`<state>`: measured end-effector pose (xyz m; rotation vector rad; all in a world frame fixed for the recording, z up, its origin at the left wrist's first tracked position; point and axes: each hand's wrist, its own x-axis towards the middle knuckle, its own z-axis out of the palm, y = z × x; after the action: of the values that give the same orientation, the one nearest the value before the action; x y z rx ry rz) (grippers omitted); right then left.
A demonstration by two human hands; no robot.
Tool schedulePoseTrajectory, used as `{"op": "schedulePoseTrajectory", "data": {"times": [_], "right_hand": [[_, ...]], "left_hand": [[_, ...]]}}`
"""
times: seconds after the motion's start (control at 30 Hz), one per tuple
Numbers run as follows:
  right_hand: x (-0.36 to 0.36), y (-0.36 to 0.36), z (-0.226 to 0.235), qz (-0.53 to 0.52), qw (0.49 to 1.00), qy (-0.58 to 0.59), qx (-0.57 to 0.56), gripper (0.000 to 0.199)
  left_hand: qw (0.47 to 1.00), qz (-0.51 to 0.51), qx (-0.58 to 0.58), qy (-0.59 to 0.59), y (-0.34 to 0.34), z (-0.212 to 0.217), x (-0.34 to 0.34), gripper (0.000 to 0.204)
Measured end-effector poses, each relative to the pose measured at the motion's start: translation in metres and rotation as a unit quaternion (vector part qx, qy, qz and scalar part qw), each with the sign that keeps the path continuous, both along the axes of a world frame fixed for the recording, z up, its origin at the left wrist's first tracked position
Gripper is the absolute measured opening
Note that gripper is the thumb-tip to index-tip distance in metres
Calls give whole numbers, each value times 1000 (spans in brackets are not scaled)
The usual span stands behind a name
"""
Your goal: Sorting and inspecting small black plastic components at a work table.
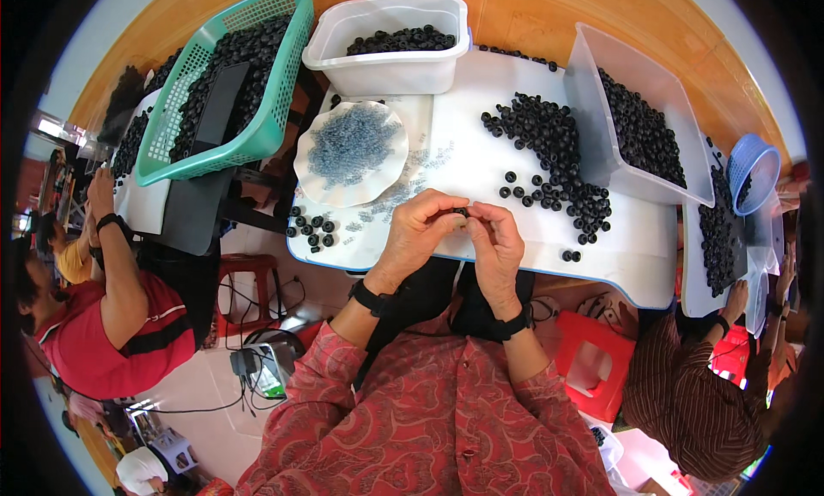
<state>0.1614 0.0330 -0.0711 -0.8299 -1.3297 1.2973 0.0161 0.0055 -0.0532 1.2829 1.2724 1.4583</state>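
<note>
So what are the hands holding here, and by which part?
A small black ring, pinched between the fingertips of the left hand and right hand; which part of it cannot be told.

Up left of the fingers sits a green basket (275,131) full of black rings; a scalloped plate (311,144) of clear bits lies closer, with a white tub (386,67) beyond.
</note>
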Motion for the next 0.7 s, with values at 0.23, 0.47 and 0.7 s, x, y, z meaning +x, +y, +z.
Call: {"op": "schedulePoseTrajectory", "data": {"times": [0.23, 0.47, 0.7], "right_hand": [[1, 2, -4, -5, 1000, 5, -5, 16], [1, 2, -2, -1, 999, 24, -36, 16], [2, 1, 1, 6, 999, 17, -40, 14]], "left_hand": [[1000, -21, -2, 23, 0, 2, -4, 26], [999, -30, -22, 9, 1, 1, -9, 25], [999, -29, -33, 7, 2, 2, -8, 21]]}}
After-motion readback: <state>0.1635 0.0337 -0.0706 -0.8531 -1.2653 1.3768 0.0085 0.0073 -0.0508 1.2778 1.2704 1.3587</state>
